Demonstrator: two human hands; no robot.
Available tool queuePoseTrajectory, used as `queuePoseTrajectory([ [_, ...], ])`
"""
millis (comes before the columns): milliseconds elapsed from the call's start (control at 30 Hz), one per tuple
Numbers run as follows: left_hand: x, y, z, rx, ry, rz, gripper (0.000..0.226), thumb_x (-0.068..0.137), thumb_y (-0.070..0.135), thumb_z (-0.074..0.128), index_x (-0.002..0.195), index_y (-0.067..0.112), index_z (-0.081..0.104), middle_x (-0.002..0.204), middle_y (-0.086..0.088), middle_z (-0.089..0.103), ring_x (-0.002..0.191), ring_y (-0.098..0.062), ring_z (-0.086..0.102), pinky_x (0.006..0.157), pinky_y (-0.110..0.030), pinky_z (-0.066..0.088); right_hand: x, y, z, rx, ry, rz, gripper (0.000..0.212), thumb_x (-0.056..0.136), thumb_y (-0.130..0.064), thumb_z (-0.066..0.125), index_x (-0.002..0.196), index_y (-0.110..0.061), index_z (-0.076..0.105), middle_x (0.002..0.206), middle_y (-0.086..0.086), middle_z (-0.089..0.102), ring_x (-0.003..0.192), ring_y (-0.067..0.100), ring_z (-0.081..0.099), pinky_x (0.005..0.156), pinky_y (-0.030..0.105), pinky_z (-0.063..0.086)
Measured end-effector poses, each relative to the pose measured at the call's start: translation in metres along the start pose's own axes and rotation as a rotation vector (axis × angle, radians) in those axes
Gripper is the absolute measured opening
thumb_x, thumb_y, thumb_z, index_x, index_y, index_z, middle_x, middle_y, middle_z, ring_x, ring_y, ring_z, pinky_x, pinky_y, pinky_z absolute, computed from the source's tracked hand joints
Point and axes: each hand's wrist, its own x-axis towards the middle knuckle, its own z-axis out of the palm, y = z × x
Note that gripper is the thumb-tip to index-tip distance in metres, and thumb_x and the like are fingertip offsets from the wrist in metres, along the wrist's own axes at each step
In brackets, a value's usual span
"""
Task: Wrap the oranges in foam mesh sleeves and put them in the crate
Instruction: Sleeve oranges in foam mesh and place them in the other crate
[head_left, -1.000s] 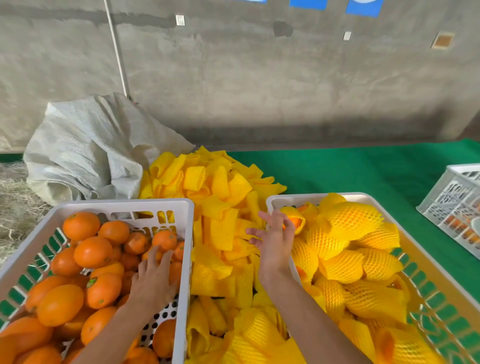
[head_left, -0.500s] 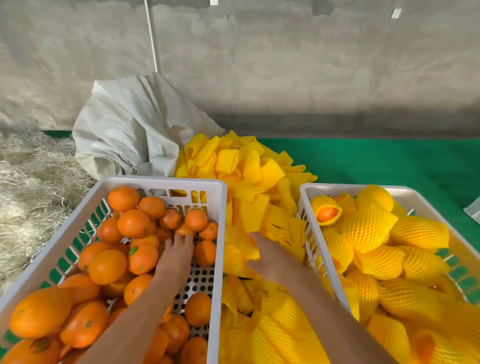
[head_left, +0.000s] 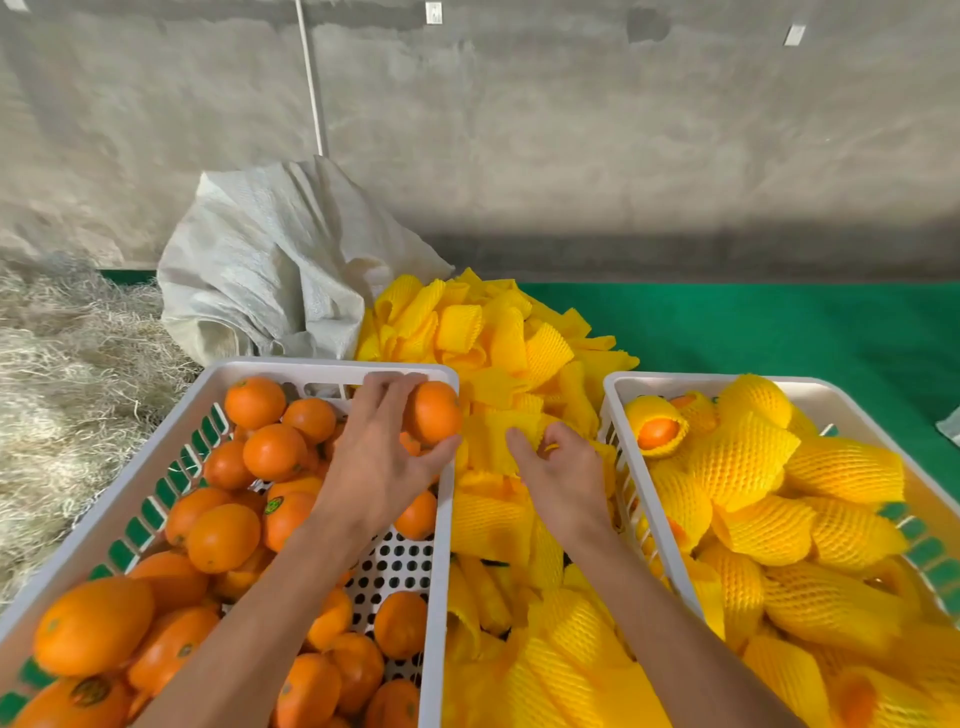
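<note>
Left hand (head_left: 376, 470): grip closed around one orange (head_left: 434, 411), at far right corner of left crate (head_left: 441, 525) | Right hand (head_left: 563, 480): grip pinching a foam sleeve (head_left: 493, 441) in the pile between crates | Right crate (head_left: 631, 387): wrapped oranges inside

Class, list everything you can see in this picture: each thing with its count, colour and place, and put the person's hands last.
Left crate: one, white, bottom left.
Bare oranges: many, orange, in the left crate.
Right crate: one, white, bottom right.
Wrapped oranges: many, in yellow sleeves, in the right crate.
Foam mesh sleeves: heap, yellow, between the crates.
Sack: one, white, behind the left crate.
Straw: pale, far left.
Mat: green, right.
Wall: grey, behind.
Left hand: holds an orange.
Right hand: pinching a sleeve.
</note>
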Motion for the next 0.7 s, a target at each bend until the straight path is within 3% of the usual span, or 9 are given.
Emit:
queuePoseTrajectory([
  [67, -0.003, 0.021, 0.001, -0.253, -0.098, 0.03, 0.063, 0.085, 0.047, 0.083, 0.138, 0.033, 0.053, 0.135, 0.015, 0.053, 0.116, -0.001, 0.058, 0.085, -0.013, 0.053, -0.002, -0.005, -0.001, 0.12, 0.046, -0.034, 0.044, 0.095, -0.033, 0.072, 0.068, -0.022, 0.04, 0.056, -0.014, 0.044, 0.055, 0.005, 0.042, 0.051, 0.019, 0.034],
  [133, -0.012, 0.04, 0.009, -0.565, -0.174, -0.076, 0.056, 0.087, 0.042, 0.081, 0.136, 0.03, 0.057, 0.127, 0.012, 0.066, 0.113, -0.008, 0.068, 0.085, -0.02, 0.058, -0.004, -0.012, 0.0, 0.247, 0.06, -0.082, 0.037, 0.099, -0.032, 0.068, 0.073, -0.023, 0.043, 0.062, -0.019, 0.045, 0.061, 0.001, 0.041, 0.057, 0.017, 0.038],
  [267, -0.016, 0.049, 0.025, -0.898, -0.064, -0.312, 0.041, 0.093, 0.024, 0.072, 0.131, 0.014, 0.062, 0.117, 0.001, 0.075, 0.107, -0.016, 0.073, 0.085, -0.027, 0.06, -0.009, -0.017, -0.002, 0.519, -0.055, -0.082, 0.031, 0.106, -0.044, 0.051, 0.092, -0.018, 0.061, 0.08, -0.002, 0.059, 0.078, 0.012, 0.06, 0.076, 0.035, 0.059],
  [400, -0.013, 0.037, 0.029, -0.915, -0.077, -0.37, 0.039, 0.096, 0.03, 0.07, 0.129, 0.01, 0.064, 0.115, -0.002, 0.075, 0.104, -0.016, 0.072, 0.079, -0.022, 0.057, -0.009, -0.017, -0.003, 0.424, -0.087, -0.1, 0.022, 0.103, -0.038, 0.058, 0.102, -0.021, 0.073, 0.087, -0.004, 0.072, 0.084, 0.013, 0.07, 0.085, 0.045, 0.062],
  [467, -0.012, 0.034, 0.03, -0.958, -0.111, -0.433, 0.052, 0.095, 0.041, 0.071, 0.137, 0.012, 0.059, 0.126, -0.012, 0.07, 0.112, -0.024, 0.067, 0.087, -0.031, 0.057, -0.008, -0.015, -0.005, 0.409, -0.099, -0.103, 0.018, 0.105, -0.029, 0.058, 0.101, -0.019, 0.073, 0.091, -0.004, 0.073, 0.089, 0.015, 0.071, 0.085, 0.039, 0.061],
  [533, -0.012, 0.032, 0.031, -0.937, -0.123, -0.474, 0.063, 0.094, 0.052, 0.067, 0.146, 0.024, 0.048, 0.136, -0.008, 0.062, 0.12, -0.022, 0.065, 0.099, -0.04, 0.056, -0.009, -0.013, -0.005, 0.32, -0.092, -0.121, 0.012, 0.103, -0.027, 0.063, 0.109, -0.022, 0.072, 0.097, -0.007, 0.074, 0.095, 0.015, 0.071, 0.084, 0.032, 0.058],
  [600, -0.014, 0.032, 0.032, -0.854, -0.117, -0.43, 0.069, 0.09, 0.057, 0.062, 0.15, 0.035, 0.038, 0.139, 0.002, 0.056, 0.118, -0.009, 0.064, 0.096, -0.03, 0.056, -0.013, -0.013, 0.0, 0.2, -0.049, -0.167, 0.016, 0.1, -0.027, 0.066, 0.115, -0.022, 0.07, 0.101, -0.008, 0.072, 0.096, 0.011, 0.068, 0.08, 0.027, 0.056],
  [700, -0.017, 0.034, 0.034, -0.813, -0.136, -0.376, 0.08, 0.084, 0.058, 0.075, 0.15, 0.037, 0.034, 0.132, 0.012, 0.054, 0.107, 0.007, 0.065, 0.082, -0.012, 0.053, -0.021, -0.018, 0.005, 0.113, -0.009, -0.29, 0.028, 0.097, -0.039, 0.065, 0.115, -0.017, 0.07, 0.105, -0.011, 0.066, 0.094, 0.01, 0.066, 0.073, 0.019, 0.055],
])
